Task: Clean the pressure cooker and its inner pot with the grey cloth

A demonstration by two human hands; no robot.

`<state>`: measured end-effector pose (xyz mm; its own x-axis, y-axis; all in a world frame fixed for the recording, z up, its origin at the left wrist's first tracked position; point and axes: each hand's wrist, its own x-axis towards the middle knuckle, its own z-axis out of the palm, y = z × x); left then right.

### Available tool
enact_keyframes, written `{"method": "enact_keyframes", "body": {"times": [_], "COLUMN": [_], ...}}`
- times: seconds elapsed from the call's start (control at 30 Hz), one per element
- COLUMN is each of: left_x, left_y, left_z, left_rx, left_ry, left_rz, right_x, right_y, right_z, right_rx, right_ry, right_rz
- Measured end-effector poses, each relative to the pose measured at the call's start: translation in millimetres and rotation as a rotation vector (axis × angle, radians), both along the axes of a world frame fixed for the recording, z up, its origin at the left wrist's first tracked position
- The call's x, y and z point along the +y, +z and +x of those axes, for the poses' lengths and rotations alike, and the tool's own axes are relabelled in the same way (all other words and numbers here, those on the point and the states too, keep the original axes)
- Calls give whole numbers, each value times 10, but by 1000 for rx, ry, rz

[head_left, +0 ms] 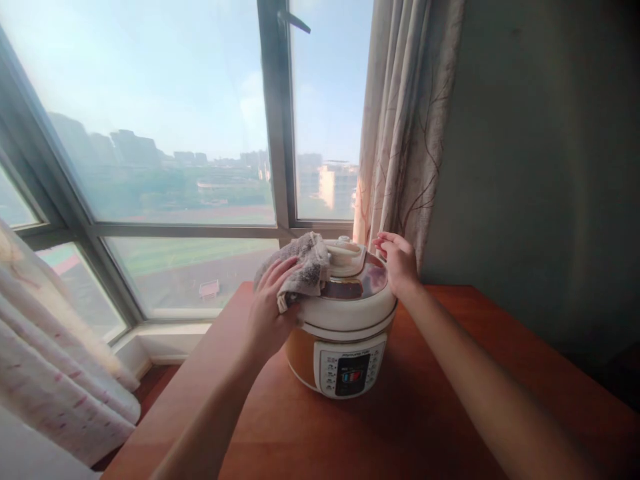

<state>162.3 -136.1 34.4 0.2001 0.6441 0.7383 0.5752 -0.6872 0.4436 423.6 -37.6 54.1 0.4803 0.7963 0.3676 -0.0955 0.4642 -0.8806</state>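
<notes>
An orange and white electric pressure cooker [345, 347] stands on a wooden table [410, 427], its control panel facing me. My left hand [270, 307] grips a grey cloth [305, 267] and presses it on the left side of the cooker's lid [360, 283]. My right hand [397, 263] rests on the lid's right rim with the fingers spread, holding the cooker steady. A cream handle sits on top of the lid between the two hands.
A large window [200, 167] with a grey frame fills the wall behind the table. A patterned curtain [405, 127] hangs right of it, another [55, 360] at lower left. A grey-green wall [540, 167] stands to the right.
</notes>
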Motion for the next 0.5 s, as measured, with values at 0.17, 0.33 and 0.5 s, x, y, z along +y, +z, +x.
{"method": "enact_keyframes", "body": {"times": [0.17, 0.33, 0.5], "left_x": [-537, -212, 401], "left_y": [-317, -281, 102], "left_z": [251, 67, -87], "left_rx": [183, 196, 111], "left_ry": [94, 58, 87], "left_rz": [127, 185, -36], "right_x": [-22, -53, -66], "right_y": [10, 38, 60], "right_z": [-10, -45, -73], "right_rx": [-6, -10, -4], "right_ry": [-7, 14, 27], "right_rz": [-5, -22, -48]}}
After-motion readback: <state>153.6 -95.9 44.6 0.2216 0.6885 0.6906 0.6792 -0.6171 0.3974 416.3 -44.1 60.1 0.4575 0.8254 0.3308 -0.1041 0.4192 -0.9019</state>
